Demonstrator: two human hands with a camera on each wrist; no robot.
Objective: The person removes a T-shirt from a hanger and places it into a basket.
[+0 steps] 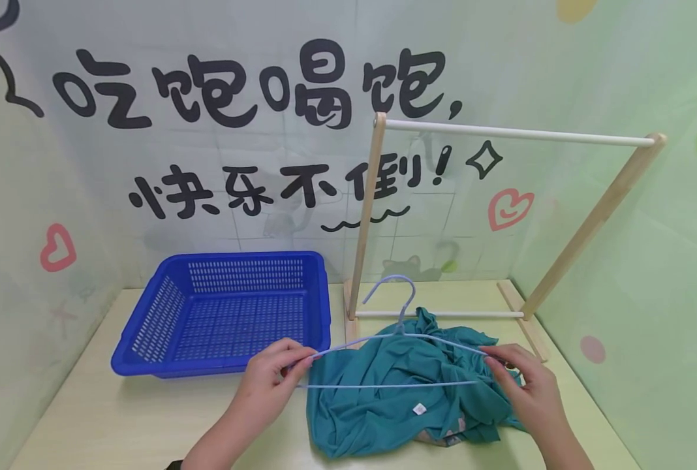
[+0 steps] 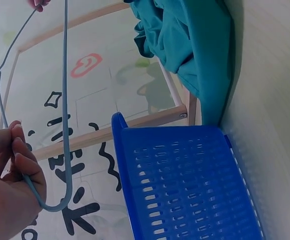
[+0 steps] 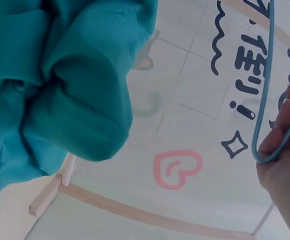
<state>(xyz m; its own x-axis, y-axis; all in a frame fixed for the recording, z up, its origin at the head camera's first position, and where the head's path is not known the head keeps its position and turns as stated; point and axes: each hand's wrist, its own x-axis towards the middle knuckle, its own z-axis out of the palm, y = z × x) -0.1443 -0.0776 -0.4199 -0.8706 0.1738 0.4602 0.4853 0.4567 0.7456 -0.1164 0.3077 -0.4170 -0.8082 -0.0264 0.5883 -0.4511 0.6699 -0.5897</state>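
A light blue clothes hanger (image 1: pixel 378 386) is held level by both hands, its hook pointing up. My left hand (image 1: pixel 269 378) pinches the left shoulder of the hanger between thumb and fingers. On the other side my right hand (image 1: pixel 527 385) grips the right shoulder the same way. Below and behind the hanger lies a crumpled teal garment (image 1: pixel 360 424) with a small white label. In the left wrist view the hanger's rounded end (image 2: pixel 59 206) passes by my palm. The right wrist view shows the other rounded end (image 3: pixel 265 159) across my fingers, apart from the garment (image 3: pixel 94 100).
A blue plastic basket (image 1: pixel 322 307) with slotted walls stands on the left of the pale table (image 1: pixel 90 418). At the back right rises a wooden rack (image 1: pixel 595 219) with a white top rod (image 1: pixel 519 133). Printed walls enclose the table.
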